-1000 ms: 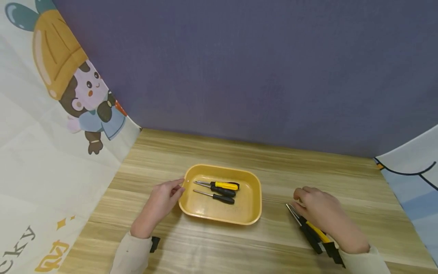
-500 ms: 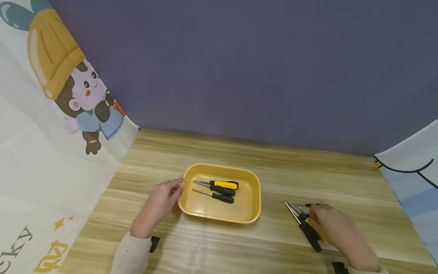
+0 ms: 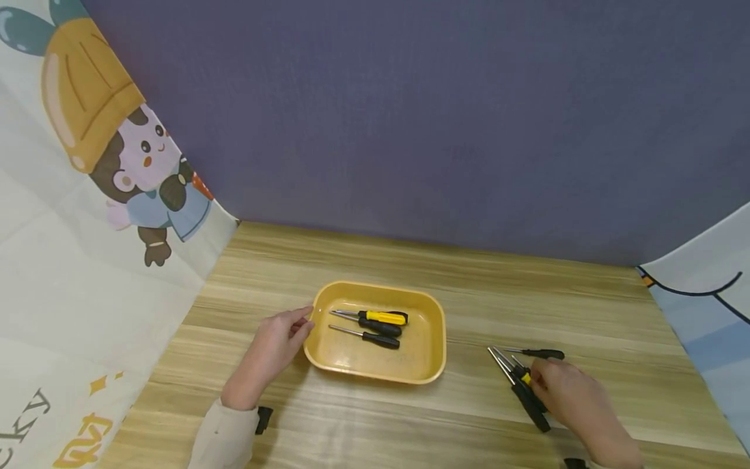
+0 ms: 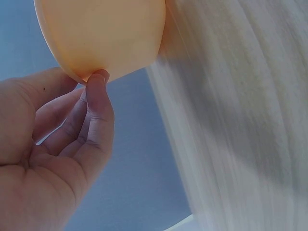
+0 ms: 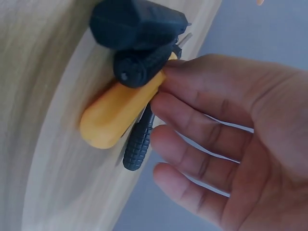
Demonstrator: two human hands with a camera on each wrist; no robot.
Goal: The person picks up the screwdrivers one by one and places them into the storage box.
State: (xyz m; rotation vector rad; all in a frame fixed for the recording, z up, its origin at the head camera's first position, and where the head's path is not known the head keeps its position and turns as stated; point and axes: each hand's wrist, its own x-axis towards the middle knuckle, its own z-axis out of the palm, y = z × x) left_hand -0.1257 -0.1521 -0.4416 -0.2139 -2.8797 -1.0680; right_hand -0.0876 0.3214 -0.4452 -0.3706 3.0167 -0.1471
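Pinching the tray (image 3: 363,363) by its left rim in the left hand (image 3: 280,340), and the yellow-handled screwdriver (image 5: 108,118) to the tray's right in the right hand (image 3: 568,391), lift that tool slowly clear of the black-handled screwdrivers (image 3: 530,407) on its left.

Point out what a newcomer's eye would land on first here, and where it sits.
Most likely the yellow tray in the middle of the wood-grain table, with screwdrivers lying inside and the left hand pinching its left rim. Next, the cluster of loose tools on the table's right side, where the right hand pinches a yellow-handled screwdriver. The orange-hatted cartoon figure at the upper left stands out too.
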